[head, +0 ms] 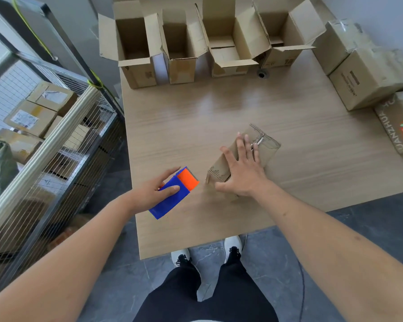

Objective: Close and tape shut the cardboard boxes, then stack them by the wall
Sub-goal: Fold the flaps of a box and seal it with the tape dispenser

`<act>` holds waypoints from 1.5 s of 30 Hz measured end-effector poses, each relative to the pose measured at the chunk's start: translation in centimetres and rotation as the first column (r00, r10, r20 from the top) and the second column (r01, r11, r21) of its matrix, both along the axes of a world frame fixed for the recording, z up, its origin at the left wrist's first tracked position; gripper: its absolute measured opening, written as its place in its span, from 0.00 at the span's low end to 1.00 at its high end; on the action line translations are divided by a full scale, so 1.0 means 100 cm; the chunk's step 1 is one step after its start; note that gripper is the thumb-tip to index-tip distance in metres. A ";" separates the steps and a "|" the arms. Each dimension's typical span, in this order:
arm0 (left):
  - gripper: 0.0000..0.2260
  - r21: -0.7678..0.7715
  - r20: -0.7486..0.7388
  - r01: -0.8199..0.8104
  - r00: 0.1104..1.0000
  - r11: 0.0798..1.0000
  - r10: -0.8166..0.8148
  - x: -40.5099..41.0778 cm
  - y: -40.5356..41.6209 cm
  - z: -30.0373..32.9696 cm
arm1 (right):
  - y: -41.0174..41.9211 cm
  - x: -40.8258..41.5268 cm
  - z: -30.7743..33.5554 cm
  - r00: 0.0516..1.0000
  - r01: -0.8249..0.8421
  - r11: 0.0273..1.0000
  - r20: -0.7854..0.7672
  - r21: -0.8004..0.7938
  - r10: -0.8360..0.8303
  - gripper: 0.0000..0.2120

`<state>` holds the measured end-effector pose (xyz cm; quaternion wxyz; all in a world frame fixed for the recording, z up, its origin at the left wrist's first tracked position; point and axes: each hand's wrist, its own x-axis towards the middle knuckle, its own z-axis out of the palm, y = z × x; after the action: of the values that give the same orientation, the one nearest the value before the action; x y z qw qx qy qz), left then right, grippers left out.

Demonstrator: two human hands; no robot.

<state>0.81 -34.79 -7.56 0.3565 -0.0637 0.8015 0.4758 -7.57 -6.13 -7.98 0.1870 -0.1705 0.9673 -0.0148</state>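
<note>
- The right hand (242, 173) is lying flat with spread fingers on the small brown cardboard box (243, 156), which is lying on its side near the front of the light wooden table (219, 108). The hand is pressing the box, not gripping it.
- The left hand (158, 189) is curling around the blue and orange tape dispenser (175, 191), thumb on top, just beside the box.
- The box is looking a bit squashed, so it may be bending more if the hand is pushing too hard.
- A flat hand may be letting the box slide when the tape is pulling on it.
- The dispenser is sitting near the table's front edge and may be dropping off if the grip slips.
- Its toothed end may be scratching a finger.
- Four open brown boxes (196, 43) are waiting at the back, and taped boxes (368, 75) are sitting at the right.
</note>
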 end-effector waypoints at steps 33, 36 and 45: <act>0.32 -0.082 -0.348 0.002 0.937 0.997 -0.030 0.034 0.068 0.113 | 0.013 0.009 0.092 0.910 0.108 0.561 0.309 -0.821 0.277 0.08; 0.32 -0.104 -0.341 0.008 0.939 0.995 -0.043 0.036 0.074 0.116 | 0.018 0.009 0.092 0.919 0.115 0.536 0.294 -0.836 0.262 0.06; 0.32 -0.272 -0.331 0.075 0.929 0.959 -0.166 0.045 0.091 0.110 | 0.025 0.019 0.077 0.945 0.210 0.512 0.307 -0.833 0.111 0.02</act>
<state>5.30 -25.73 3.47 0.2257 0.0266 0.9089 0.3496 -5.68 -3.66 -0.24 0.2328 -0.2074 0.7933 -0.5230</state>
